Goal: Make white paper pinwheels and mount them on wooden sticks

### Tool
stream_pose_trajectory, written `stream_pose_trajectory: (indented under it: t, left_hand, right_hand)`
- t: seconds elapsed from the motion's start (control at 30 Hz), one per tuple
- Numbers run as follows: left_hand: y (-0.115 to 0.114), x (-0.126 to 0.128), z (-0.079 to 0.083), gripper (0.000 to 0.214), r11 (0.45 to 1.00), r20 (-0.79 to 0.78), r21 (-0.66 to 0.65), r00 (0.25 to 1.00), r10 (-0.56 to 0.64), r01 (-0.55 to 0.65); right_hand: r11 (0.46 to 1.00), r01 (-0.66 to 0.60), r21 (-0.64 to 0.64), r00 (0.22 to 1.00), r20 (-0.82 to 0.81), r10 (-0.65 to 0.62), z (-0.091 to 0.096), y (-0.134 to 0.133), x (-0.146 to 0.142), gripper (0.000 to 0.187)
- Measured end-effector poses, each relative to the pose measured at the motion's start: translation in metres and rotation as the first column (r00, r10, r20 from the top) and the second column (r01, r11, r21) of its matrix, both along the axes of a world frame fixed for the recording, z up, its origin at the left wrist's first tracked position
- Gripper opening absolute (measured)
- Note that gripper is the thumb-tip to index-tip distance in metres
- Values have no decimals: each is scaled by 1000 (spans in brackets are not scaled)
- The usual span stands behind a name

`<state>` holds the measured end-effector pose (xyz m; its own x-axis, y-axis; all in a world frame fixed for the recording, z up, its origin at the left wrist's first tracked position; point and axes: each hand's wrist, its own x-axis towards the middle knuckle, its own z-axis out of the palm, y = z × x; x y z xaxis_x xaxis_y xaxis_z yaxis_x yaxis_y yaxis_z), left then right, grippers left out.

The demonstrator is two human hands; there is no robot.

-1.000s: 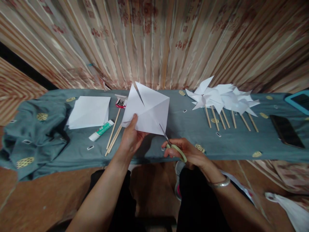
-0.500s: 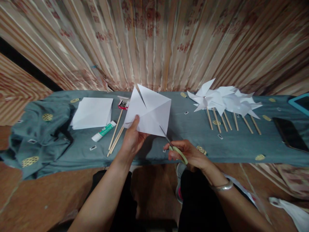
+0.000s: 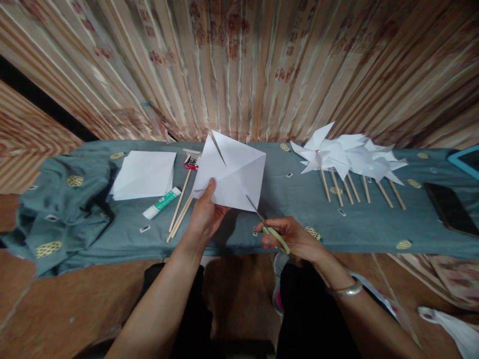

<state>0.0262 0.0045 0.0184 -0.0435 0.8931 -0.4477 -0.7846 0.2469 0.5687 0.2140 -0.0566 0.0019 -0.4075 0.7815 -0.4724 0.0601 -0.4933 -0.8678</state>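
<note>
A white square sheet of paper (image 3: 234,174) with crease lines is held up by my left hand (image 3: 207,212), thumb on top and fingers beneath. From its top corner a slit runs toward the middle. My right hand (image 3: 286,234) grips scissors (image 3: 276,237) with light green handles. Their blades lie at the sheet's lower right corner, pointing up and left toward its centre. Left of the sheet are a small red box of metal pins (image 3: 191,162), several wooden sticks (image 3: 180,217) and a green-and-white glue tube (image 3: 161,203).
A stack of white paper (image 3: 144,174) lies at the left on the grey-green cloth (image 3: 232,239). Several white paper pinwheels (image 3: 348,154) on sticks lie at the right, with a black phone (image 3: 451,207) and a blue-edged device (image 3: 466,162) beyond. A striped curtain (image 3: 239,70) hangs behind.
Hardly anything differs. The scissors and the sheet stay almost where they were, with the blades at the lower right corner; the whole view has shifted very slightly.
</note>
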Motion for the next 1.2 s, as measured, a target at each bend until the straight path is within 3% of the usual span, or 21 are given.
stream_pose_trajectory:
  t: [0.4, 0.83, 1.2]
  left_hand:
    - [-4, 1, -3, 24, 997, -32, 1, 996, -83, 83]
    - [-5, 2, -2, 22, 999, -16, -4, 998, -53, 53]
    - [-8, 5, -5, 25, 994, -39, 2, 993, -112, 112]
  right_hand:
    - [1000, 12, 8, 998, 55, -13, 0, 1, -2, 52]
    - [998, 51, -25, 999, 18, -50, -2, 0, -2, 55]
    - [999, 44, 12, 998, 38, -44, -1, 2, -3, 53]
